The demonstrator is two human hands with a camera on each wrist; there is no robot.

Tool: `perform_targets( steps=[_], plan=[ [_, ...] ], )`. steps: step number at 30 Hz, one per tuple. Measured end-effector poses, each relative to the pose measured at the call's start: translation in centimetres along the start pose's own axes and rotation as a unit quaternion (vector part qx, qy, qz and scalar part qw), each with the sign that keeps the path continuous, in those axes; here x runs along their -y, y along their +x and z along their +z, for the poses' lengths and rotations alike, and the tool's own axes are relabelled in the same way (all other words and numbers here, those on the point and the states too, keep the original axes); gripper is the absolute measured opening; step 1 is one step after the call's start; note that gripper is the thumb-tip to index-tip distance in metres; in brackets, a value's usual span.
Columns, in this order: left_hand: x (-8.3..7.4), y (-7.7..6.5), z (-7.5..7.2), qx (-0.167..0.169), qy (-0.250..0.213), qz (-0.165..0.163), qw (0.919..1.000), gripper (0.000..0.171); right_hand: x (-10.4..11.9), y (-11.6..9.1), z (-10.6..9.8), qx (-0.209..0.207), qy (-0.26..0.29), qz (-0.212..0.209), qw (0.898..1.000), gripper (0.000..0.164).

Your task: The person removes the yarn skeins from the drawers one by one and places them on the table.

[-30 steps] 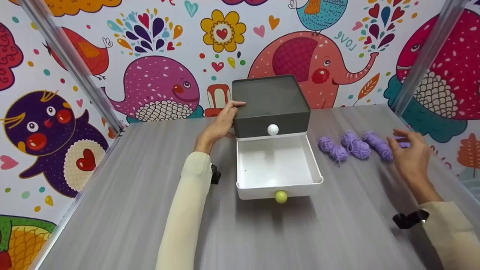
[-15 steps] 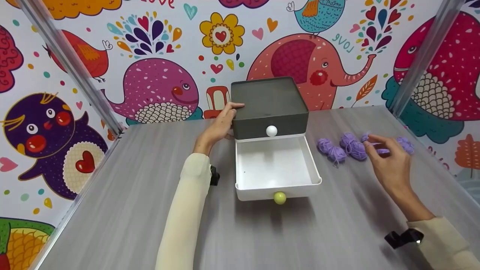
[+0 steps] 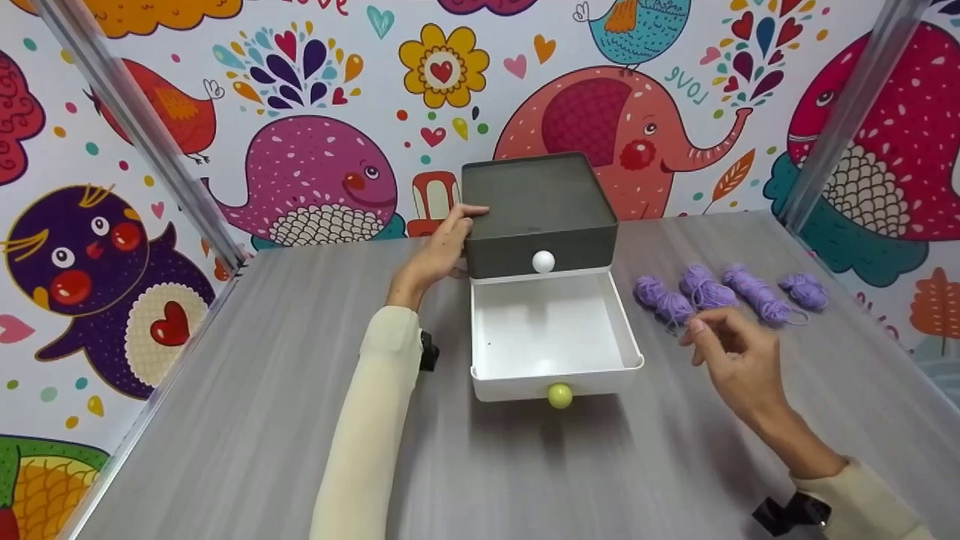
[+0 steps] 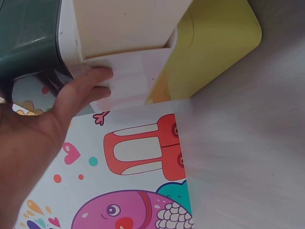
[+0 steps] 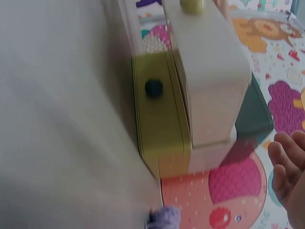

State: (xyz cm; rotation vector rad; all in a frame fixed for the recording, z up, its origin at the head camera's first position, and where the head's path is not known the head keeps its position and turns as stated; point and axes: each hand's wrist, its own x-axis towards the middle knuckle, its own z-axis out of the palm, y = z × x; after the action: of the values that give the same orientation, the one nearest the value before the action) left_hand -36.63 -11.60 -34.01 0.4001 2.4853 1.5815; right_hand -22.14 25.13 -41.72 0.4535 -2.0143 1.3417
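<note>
In the head view, the left hand (image 3: 441,246) rests relaxed fingers on the top and left side of a drawer unit (image 3: 538,196) whose white drawer (image 3: 555,322) is pulled out, while the right hand (image 3: 741,366) hangs near four purple yarn bundles (image 3: 755,294) on the table (image 3: 292,397), loosely bent around nothing visible. The left wrist view shows fingertips (image 4: 102,74) against the unit's pale side. In the right wrist view, loosely bent fingers (image 5: 288,151) stand apart from the unit, its yellow bottom drawer (image 5: 164,119) closed.

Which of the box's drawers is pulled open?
The white middle drawer, with the yellow-green knob; the dark grey drawer above it and the yellow drawer below it are both shut.
</note>
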Motion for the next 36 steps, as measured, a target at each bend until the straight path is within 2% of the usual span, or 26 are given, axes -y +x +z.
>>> perform_targets(
  steps=[6,10,15,21,26,32,36],
  plan=[
    [-0.1,-0.1,0.1,-0.003,0.014,0.002,0.9999,0.04,1.1,-0.7,1.0,0.033,0.03,0.036,0.998,0.02],
    [-0.3,-0.2,0.2,0.002,0.006,0.004,1.0,0.04,2.0,-1.4,1.6,0.056,0.062,0.059,0.995,0.025],
    [-0.3,-0.2,0.1,0.006,-0.002,0.006,1.0,0.04,3.4,-2.3,2.3,0.081,0.069,0.107,0.989,0.021],
    [-0.1,-0.2,0.0,0.011,-0.016,0.004,0.9998,0.04,4.3,-3.3,3.3,0.131,0.065,0.164,0.976,0.013],
    [0.0,-0.1,-0.1,0.005,-0.007,-0.002,1.0,0.039,4.4,-3.9,3.9,0.205,0.052,0.196,0.958,0.015],
    [-0.1,-0.1,-0.1,0.007,-0.009,-0.002,0.9999,0.039,4.4,-4.0,4.6,0.295,0.05,0.248,0.921,0.032],
    [-0.1,0.0,0.0,0.003,-0.002,-0.002,1.0,0.039,4.6,-4.2,5.4,0.329,0.071,0.273,0.901,0.04]
  ],
)
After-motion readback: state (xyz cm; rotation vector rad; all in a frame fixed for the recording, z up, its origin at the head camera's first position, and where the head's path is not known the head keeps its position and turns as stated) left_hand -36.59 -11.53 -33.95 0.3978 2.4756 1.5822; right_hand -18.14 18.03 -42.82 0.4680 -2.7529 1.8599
